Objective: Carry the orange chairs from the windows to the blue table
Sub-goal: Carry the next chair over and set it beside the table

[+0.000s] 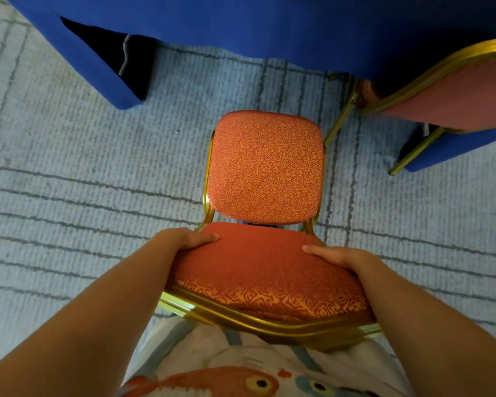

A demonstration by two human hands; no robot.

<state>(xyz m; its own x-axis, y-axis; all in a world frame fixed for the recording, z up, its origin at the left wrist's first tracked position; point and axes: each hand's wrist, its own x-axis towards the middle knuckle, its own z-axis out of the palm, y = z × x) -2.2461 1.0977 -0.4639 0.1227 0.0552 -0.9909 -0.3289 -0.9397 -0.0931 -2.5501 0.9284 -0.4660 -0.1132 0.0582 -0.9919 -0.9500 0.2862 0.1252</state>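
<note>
An orange patterned chair with a gold metal frame is right below me, its seat toward the blue table and its padded backrest nearest my body. My left hand grips the left side of the backrest top, thumb lying across the cushion. My right hand grips the right side the same way. The table's blue cloth hangs to the carpet just beyond the seat's front edge.
A second orange chair with gold legs stands at the upper right, tucked against the blue cloth. A slit in the cloth at upper left shows a dark table leg. Grey-blue lined carpet surrounds the chair.
</note>
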